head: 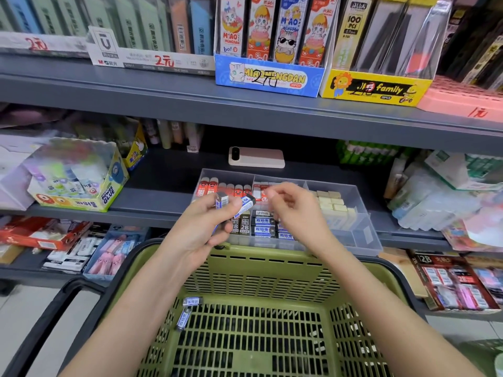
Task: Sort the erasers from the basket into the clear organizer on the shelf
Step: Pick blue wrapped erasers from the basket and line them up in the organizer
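My left hand [201,227] grips two blue-and-white sleeved erasers [245,204] above the front of the clear organizer [362,232] on the middle shelf. My right hand [294,210] hovers over the organizer's middle, fingers loosely curled, blurred, nothing visibly held. The organizer holds red erasers [215,187] at the back left, cream erasers [333,204] on the right, and black-and-blue 2B erasers [261,227] in front. The green basket [272,270] sits below with two blue-sleeved erasers [187,311] lying near its left wall.
A pink phone [255,157] lies on the shelf behind the organizer. A glue box [79,180] stands at the left, and plastic-wrapped packs [435,202] crowd the right. The upper shelf edge [245,110] overhangs. Boxes of stationery fill the lower shelf beside the basket.
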### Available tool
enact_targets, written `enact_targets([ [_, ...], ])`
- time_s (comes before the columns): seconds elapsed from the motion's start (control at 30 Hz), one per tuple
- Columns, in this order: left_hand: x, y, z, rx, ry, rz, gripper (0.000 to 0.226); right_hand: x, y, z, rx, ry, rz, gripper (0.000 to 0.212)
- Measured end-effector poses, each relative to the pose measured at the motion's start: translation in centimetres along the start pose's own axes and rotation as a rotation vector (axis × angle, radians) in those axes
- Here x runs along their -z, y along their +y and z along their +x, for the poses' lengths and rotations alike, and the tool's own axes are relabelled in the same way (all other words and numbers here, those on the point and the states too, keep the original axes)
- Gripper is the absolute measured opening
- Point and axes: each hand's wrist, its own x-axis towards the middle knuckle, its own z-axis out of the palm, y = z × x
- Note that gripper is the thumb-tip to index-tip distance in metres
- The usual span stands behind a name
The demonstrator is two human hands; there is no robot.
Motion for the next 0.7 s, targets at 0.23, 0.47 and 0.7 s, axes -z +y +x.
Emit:
enact_targets([
  [0.23,-1.9,0.0,-0.8,-0.011,-0.192,0.055,0.037,3.0,-2.2,-2.0,-0.097,-0.271,0.464,0.022],
  [0.47,-4.9,-0.1,-0.7,-0.013,-0.151,0.045,0.033,5.9,-2.0,-1.3,-0.095,-0.212,0.634,0.018],
  [0.7,-3.0,-0.6,-0.5,0.147,-0.098,-0.169,0.057,6.6,0.8,0.6,-0.107,-0.298,-0.143,0.028],
])
